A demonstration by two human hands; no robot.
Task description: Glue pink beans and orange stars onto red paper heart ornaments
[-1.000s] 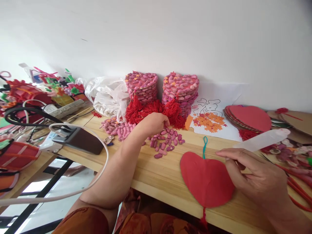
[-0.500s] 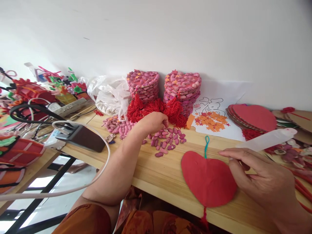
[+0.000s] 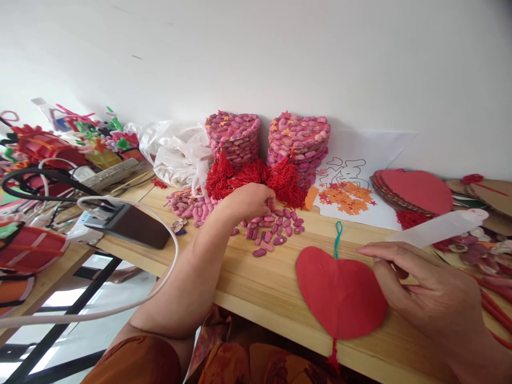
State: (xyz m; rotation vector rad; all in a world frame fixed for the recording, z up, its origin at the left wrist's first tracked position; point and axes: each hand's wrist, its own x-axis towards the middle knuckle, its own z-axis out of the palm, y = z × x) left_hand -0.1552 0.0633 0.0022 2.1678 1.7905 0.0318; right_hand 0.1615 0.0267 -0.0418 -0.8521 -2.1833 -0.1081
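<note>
My left hand (image 3: 256, 198) reaches over a scatter of pink-purple peanuts (image 3: 280, 226), fingers curled downward. Its fingertips are mostly hidden, so what they hold cannot be made out. On the right, my right hand (image 3: 428, 282) is closed, thumb and index finger close together. A translucent white bottle (image 3: 440, 226) passes behind the index finger and sticks out to the upper right; it appears held. Beside that hand a red heart-shaped card (image 3: 340, 293) lies flat on the wooden table (image 3: 248, 288). A teal loop (image 3: 338, 240) sits at its top and a red cord (image 3: 334, 354) at its bottom.
Two stacks of peanut-covered hearts (image 3: 298, 141) with red tassels (image 3: 256, 173) stand against the wall. Orange paper stars (image 3: 350, 197) lie on white paper. Plain red hearts (image 3: 418, 189) are stacked rightward. Leftward are a plastic bag (image 3: 176, 154), a black adapter (image 3: 138, 224) and a white cable (image 3: 176, 256).
The whole view has shifted slightly to the left. Both hands keep almost the same pose, and the red heart-shaped card still lies in place.
</note>
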